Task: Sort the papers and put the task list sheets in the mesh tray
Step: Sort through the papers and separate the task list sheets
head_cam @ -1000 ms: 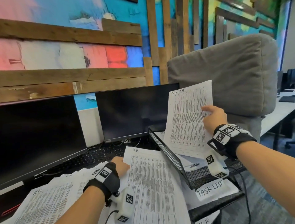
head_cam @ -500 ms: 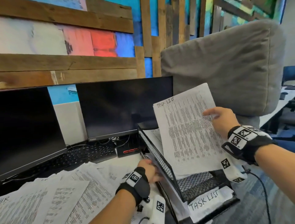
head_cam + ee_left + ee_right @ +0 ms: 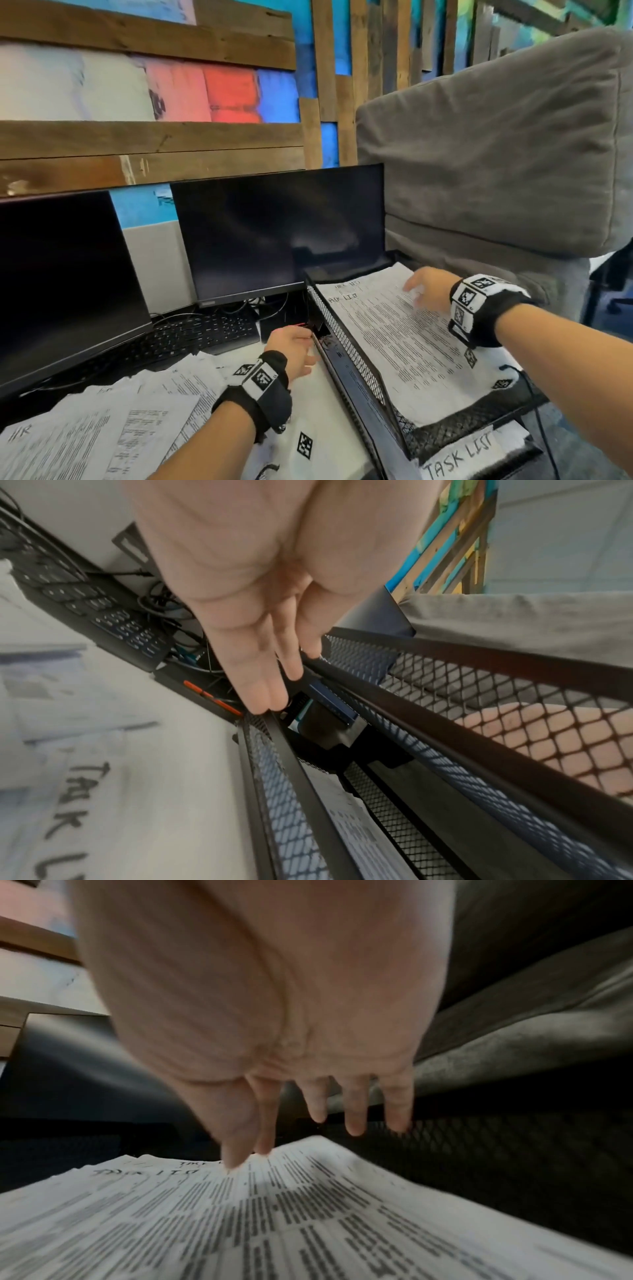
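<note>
A second ago the right hand [image 3: 423,289] held the task list sheet [image 3: 394,339] upright; it now lies in the mesh tray [image 3: 346,346], fingers spread loose above it. HR-marked papers [image 3: 113,431] remain unsorted on the desk [image 3: 329,421], near left, below two dark monitors.

Left wrist view: the left hand [image 3: 260,647], fingers straight, touches the tray's rail.

Right wrist view: nothing is held.

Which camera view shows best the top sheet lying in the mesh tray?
The head view: the whole top sheet lies flat inside the mesh tray, under the right hand. The right wrist view shows only its far end, blurred. The left wrist view shows the tray's mesh wall, not that sheet.
</note>
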{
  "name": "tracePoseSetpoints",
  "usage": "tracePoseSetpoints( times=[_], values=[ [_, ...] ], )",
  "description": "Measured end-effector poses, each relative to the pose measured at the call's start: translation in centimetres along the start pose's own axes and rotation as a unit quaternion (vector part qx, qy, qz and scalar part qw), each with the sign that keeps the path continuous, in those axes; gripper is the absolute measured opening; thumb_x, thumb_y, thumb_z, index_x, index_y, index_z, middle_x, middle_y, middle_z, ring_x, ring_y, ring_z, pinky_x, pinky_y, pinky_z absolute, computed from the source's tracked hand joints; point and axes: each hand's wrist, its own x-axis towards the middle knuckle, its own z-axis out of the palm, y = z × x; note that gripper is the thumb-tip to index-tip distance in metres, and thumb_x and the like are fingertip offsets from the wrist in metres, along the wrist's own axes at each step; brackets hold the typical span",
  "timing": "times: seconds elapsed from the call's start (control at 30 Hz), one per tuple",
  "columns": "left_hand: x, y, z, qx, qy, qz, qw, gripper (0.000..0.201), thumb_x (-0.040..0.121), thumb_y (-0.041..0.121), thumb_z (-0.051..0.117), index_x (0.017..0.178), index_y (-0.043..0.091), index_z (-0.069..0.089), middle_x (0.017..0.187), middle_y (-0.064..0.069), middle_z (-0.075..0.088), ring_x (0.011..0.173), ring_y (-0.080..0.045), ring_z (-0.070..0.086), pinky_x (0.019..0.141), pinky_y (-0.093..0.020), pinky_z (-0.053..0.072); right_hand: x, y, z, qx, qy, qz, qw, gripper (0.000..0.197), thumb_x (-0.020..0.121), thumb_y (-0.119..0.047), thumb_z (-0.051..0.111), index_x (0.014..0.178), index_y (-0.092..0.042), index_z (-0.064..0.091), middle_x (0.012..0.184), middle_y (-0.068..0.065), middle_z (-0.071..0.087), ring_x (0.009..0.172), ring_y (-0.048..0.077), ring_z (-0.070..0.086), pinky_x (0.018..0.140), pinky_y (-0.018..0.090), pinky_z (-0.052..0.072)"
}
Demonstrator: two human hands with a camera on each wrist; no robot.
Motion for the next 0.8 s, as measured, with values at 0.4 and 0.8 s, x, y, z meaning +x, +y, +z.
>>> tracePoseSetpoints(
  times=[0.4, 0.8],
  values=[
    [-5.3, 4.3, -6.3, 0.159, 0.024, 0.114, 0.98, 0.029, 0.091, -0.006, 0.044, 0.075, 0.012, 0.061, 0.077, -0.008, 0.06, 0.051, -0.022, 0.049, 0.054, -0.029, 0.047, -3.0, -9.1, -2.7, 0.121, -0.005, -0.135, 0.983, 0.019, 0.094, -0.016, 0.054, 0.1, -0.01, 0.07, 0.094, 0.001, 0.07, 0.077, 0.013, 0.067, 0.054, 0.013, 0.048],
    [-11.5, 1.0, -25.0, 0.493, 0.148, -0.033, 0.857, 0.015, 0.092, 0.01, 0.05, 0.085, 0.014, 0.062, 0.08, -0.005, 0.061, 0.061, -0.021, 0.06, 0.057, -0.025, 0.048, -4.5, -28.2, 3.7, 0.163, -0.125, -0.288, 0.935, 0.013, 0.09, -0.015, 0.058, 0.092, -0.013, 0.07, 0.072, -0.004, 0.066, 0.062, 0.012, 0.066, 0.049, 0.02, 0.052]
  ],
)
